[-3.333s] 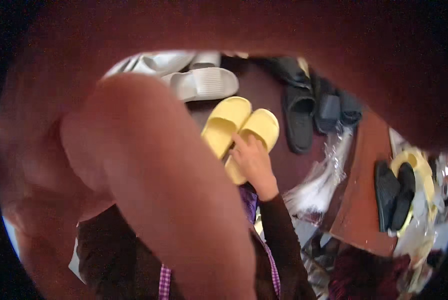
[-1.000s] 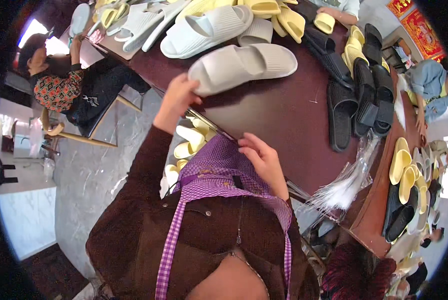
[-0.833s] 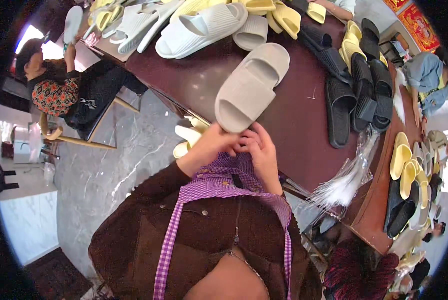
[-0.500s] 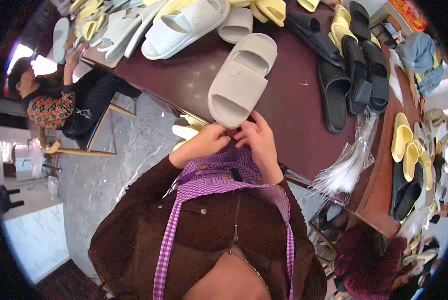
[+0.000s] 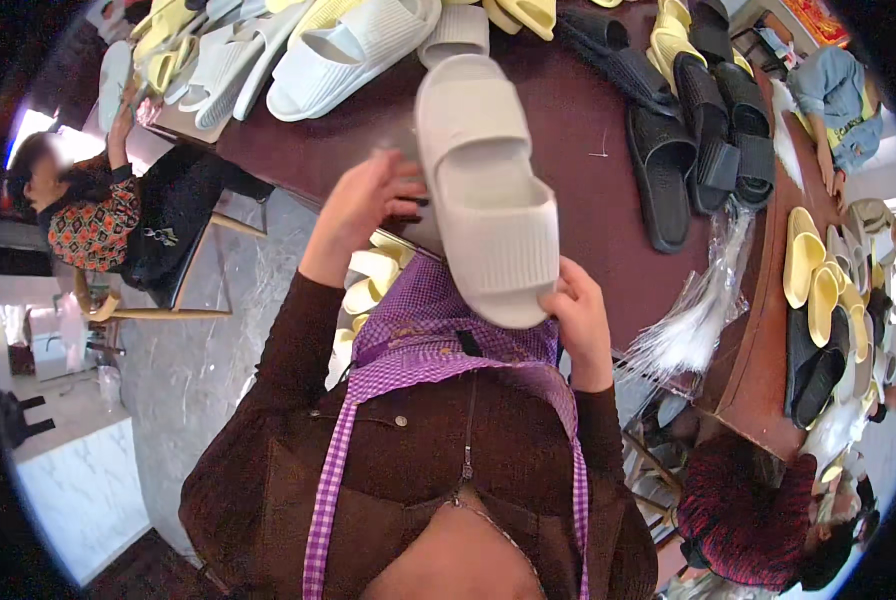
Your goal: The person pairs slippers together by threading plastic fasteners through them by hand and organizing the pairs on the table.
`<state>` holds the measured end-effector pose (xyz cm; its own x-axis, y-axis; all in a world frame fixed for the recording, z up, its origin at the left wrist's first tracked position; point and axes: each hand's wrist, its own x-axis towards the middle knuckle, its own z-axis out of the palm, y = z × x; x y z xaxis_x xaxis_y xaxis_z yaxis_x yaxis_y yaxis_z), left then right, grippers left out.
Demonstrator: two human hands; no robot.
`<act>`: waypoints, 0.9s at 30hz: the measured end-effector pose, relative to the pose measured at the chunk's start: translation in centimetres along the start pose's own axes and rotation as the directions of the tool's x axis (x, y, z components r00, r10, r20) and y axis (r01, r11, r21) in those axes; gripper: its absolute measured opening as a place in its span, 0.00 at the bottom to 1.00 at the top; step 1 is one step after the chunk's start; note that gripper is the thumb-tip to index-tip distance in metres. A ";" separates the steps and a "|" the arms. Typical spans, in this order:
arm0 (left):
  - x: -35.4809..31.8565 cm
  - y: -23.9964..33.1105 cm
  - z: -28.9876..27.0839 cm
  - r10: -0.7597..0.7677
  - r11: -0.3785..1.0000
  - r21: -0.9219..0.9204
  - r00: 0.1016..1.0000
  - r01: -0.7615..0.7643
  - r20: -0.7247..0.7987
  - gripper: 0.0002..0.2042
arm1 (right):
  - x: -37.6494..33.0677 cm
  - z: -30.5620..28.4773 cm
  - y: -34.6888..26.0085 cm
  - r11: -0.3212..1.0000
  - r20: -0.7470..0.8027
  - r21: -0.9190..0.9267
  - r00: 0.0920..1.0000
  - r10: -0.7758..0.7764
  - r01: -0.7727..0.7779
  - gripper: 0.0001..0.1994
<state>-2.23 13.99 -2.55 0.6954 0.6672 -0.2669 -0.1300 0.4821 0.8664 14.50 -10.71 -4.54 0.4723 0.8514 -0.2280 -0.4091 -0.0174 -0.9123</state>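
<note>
A pale beige slide slipper (image 5: 498,245) with ribbed straps is held up over the near table edge. It looks like two slippers fitted into each other, though I cannot tell for certain. My right hand (image 5: 580,318) grips its lower end, thumb on the rim and the other fingers partly hidden. Left of the slipper, my left hand (image 5: 363,205) is raised with its fingers apart, slightly blurred and holding nothing; whether a fingertip touches the slipper's side cannot be made out.
Pale grey slippers (image 5: 338,65) lie along the far table (image 5: 588,190), black slippers (image 5: 663,185) to the right. White plastic strands (image 5: 678,335) hang by the right edge. Yellow slippers (image 5: 368,280) sit below the table edge. A seated person (image 5: 93,230) works at left.
The slipper has come nearer to me and swung its top end leftward. My left hand has left its lower end and moved up and left; my right hand has shifted right and down.
</note>
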 end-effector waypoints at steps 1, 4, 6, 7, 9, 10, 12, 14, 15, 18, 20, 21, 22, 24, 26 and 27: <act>0.8 0.4 0.3 -0.024 0.988 -0.154 0.999 0.029 0.032 0.17 | -0.7 -0.5 -0.2 0.993 0.027 -0.119 1.000 -0.004 0.007 0.21; 2.7 -0.2 -1.0 0.070 0.988 -0.134 0.997 -0.072 -0.021 0.15 | -2.3 -1.2 -0.3 0.940 0.046 -0.340 0.999 0.002 0.014 0.21; 4.3 -1.3 -3.0 0.106 0.988 -0.109 0.994 -0.110 -0.041 0.14 | -2.3 -1.0 -0.1 0.874 0.018 -0.479 0.996 -0.088 0.086 0.19; 5.5 -2.1 -4.8 0.112 0.989 -0.085 0.989 -0.121 -0.099 0.12 | -2.4 -0.8 -0.1 0.828 0.008 -0.548 0.991 -0.131 0.114 0.18; 6.7 -2.5 -6.6 0.102 0.992 -0.056 0.986 -0.111 -0.133 0.11 | -2.5 -0.3 -0.1 0.812 0.000 -0.566 0.985 -0.171 0.141 0.18; 7.2 -2.5 -7.0 0.143 0.985 -0.069 0.976 -0.156 -0.165 0.10 | -2.6 -0.2 -0.2 0.790 0.019 -0.586 0.978 -0.209 0.181 0.18; 6.5 -1.3 -5.9 0.324 0.946 0.073 0.924 -0.316 -0.202 0.10 | -3.0 -0.7 -0.9 0.768 0.010 -0.608 0.969 -0.246 0.201 0.17; 6.0 1.4 -6.2 0.409 0.911 0.075 0.863 -0.406 -0.296 0.12 | -4.2 -2.5 -2.4 0.754 -0.078 -0.634 0.955 -0.287 0.174 0.17; 6.9 2.8 -8.0 0.339 0.914 -0.073 0.852 -0.398 -0.399 0.13 | -4.8 -3.4 -3.2 0.743 -0.113 -0.648 0.943 -0.312 0.168 0.16; 4.7 6.3 -7.3 0.354 0.923 0.013 0.838 -0.384 -0.415 0.15 | -7.0 -5.2 -7.1 0.802 -0.212 -0.555 0.896 -0.391 0.219 0.15; 2.6 7.3 -4.3 0.456 0.889 0.196 0.833 -0.413 -0.311 0.16 | -7.3 -5.7 -9.9 0.790 -0.242 -0.582 0.886 -0.395 0.194 0.14; 2.1 7.4 -3.5 0.508 0.854 0.278 0.821 -0.440 -0.260 0.17 | -7.1 -6.0 -11.3 0.778 -0.244 -0.603 0.887 -0.393 0.179 0.13; 3.5 7.2 -3.5 0.500 0.860 0.240 0.834 -0.449 -0.232 0.17 | -6.5 -6.0 -12.4 0.744 -0.216 -0.630 0.869 -0.445 0.225 0.13; 7.7 7.6 -6.0 0.308 0.938 0.187 0.949 -0.292 -0.066 0.18 | -3.9 -6.0 -14.4 0.633 -0.070 -0.706 0.859 -0.508 0.317 0.12; 10.7 7.2 -4.8 0.221 0.963 0.145 0.974 -0.227 0.057 0.19 | -0.3 -5.6 -16.3 0.543 0.115 -0.741 0.870 -0.479 0.396 0.13; 12.2 7.1 -3.4 0.213 0.948 0.225 0.974 -0.225 0.077 0.19 | 1.6 -4.8 -17.2 0.528 0.182 -0.735 0.874 -0.450 0.426 0.14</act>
<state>2.92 27.48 -1.12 0.7040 0.7089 -0.0435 -0.1205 0.1795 0.9763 26.04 -11.61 9.13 0.4547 0.8476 0.2736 0.5584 -0.0319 -0.8290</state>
